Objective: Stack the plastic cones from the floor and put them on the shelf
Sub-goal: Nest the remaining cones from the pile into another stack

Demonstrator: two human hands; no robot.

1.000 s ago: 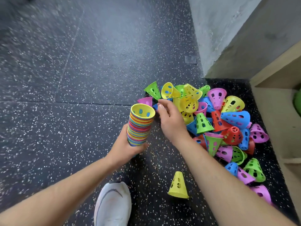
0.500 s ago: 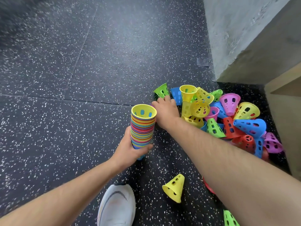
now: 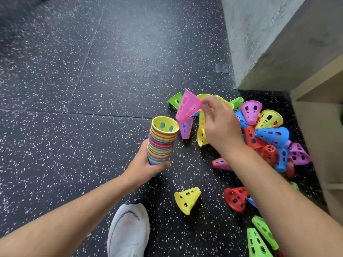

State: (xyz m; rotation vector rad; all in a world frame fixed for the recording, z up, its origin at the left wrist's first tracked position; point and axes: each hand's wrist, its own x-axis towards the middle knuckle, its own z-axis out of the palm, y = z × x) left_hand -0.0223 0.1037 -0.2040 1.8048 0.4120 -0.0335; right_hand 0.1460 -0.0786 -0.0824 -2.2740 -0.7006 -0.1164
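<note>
Pinching a tilted pink cone (image 3: 188, 105) just beside the stack (image 3: 161, 140), right hand (image 3: 220, 127) hovers; left hand (image 3: 143, 166) grips the stack low. Go in skewed and it could jam or slip.

The floor (image 3: 92, 71) was black rubber tiling with white speckles, and seams ran between the tiles. A pile of perforated plastic cones (image 3: 271, 134) in pink, yellow, blue, red, green and purple lay on it in the corner, between the concrete wall (image 3: 259, 34) and the wooden shelf unit (image 3: 315, 127). A yellow cone (image 3: 187, 199) lay on its side apart from the pile, with a red cone (image 3: 234, 198) near it. Two green cones (image 3: 256, 243) lay at the lower right. A white shoe (image 3: 129, 230) stood on the floor. A grey patch (image 3: 221, 68) lay flat near the wall's base.
</note>
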